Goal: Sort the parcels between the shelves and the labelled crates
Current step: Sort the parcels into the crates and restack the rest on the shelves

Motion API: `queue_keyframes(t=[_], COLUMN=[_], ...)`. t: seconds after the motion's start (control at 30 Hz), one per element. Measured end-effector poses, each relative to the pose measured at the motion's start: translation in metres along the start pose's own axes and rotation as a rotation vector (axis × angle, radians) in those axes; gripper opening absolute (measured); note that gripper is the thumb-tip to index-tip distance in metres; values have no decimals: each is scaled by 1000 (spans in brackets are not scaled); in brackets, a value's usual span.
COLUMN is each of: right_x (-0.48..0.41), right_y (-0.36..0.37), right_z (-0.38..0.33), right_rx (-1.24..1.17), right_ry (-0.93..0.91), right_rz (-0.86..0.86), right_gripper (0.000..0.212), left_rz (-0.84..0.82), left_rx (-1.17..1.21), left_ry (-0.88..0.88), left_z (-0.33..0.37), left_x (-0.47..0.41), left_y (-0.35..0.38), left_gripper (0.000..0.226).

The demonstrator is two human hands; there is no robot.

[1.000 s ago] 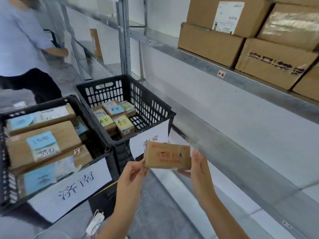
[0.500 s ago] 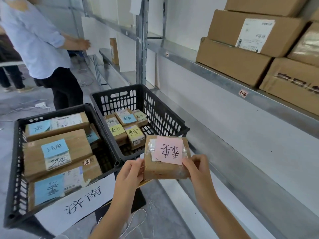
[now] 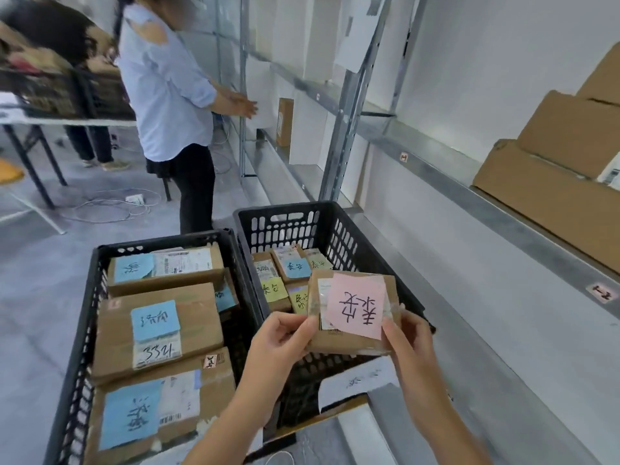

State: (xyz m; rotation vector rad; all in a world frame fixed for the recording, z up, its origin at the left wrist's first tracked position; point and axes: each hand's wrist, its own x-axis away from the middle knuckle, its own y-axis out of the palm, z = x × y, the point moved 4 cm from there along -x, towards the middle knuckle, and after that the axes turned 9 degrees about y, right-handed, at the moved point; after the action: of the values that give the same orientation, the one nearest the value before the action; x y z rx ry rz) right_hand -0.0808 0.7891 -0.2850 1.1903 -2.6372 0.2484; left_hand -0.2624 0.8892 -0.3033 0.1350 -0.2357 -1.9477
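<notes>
Turned over since a second ago, the parcel [image 3: 349, 340] now shows its pink note [image 3: 357, 305] upward, and since half a second ago it has come forward from the near rim to hang above the near right part of the right crate [image 3: 278, 208]. Both hands grasp it: the left hand [image 3: 278, 344] pinches the near left edge with the thumb on top, and the right hand [image 3: 411, 344] grips the near right corner. The note carries handwritten characters in dark ink. Below and beyond the parcel, small parcels [image 3: 292, 266] with blue and yellow notes lie on the crate floor. A white paper label [image 3: 359, 380] hangs on the crate's near wall. The left crate [image 3: 161, 241] stands touching it on the left, packed with larger brown parcels [image 3: 157, 327] bearing blue notes. A metal shelf [image 3: 486, 213] runs along the right wall, with big cardboard boxes [image 3: 553, 203] stacked on it at far right. A second person [image 3: 164, 88] in a pale blue shirt stands far left, hands at another shelf bay.
</notes>
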Motion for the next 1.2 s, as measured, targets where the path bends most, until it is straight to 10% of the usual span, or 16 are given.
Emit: queue_keyframes(t=[0.43,0.77,1.2], right_x=[-93,-199,-277], right_y=[32,3,63], right_z=[-4,17,91], right_rx=[-35,261,-461], right_ry=[195,250,688], right_rz=[100,242,165], right_gripper=[63,66,62], left_rz=[-60,51,31], left_rx=[-190,-196,-317], left_ry=[71,137,124], left_z=[0,-7,-15], left_x=[-86,-143,-211], left_y=[-31,-29,0], left_gripper=[12,24,24])
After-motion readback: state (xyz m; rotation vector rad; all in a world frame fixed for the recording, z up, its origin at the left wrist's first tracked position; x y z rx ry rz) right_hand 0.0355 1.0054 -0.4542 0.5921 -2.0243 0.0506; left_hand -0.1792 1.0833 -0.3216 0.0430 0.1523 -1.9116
